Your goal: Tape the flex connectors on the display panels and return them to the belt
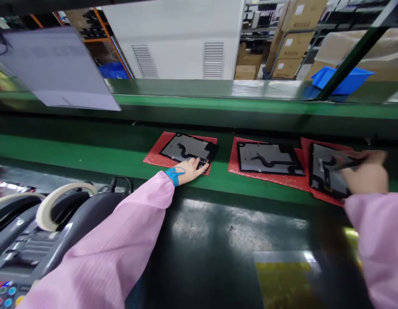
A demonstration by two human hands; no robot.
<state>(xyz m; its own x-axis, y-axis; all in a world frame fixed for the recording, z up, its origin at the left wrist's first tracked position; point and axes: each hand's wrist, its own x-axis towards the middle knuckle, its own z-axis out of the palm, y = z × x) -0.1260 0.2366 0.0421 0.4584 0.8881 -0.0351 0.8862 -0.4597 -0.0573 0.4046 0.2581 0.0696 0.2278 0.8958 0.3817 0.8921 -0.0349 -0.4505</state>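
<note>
My left hand (191, 171), with a blue band at the wrist, rests fingers apart on the lower right corner of a flat dark panel (189, 146). That panel lies on a red bubble sheet (156, 155). A second panel (266, 158) lies on red sheeting (233, 161) in the middle. My right hand (366, 171), blurred by motion, is over the right side of a third panel (326, 167), also on a red sheet (327, 198). A thin dark item shows at its fingers, too blurred to name. Each panel carries a black ribbon-like strip.
Tape dispensers (86, 214) stand at the left. A white sheet (64, 68) hangs at the upper left. Behind the green belt (57, 150) runs a raised ledge (186, 102), with a blue bin (343, 79) beyond at the right. Yellow pieces (285, 279) lie in front.
</note>
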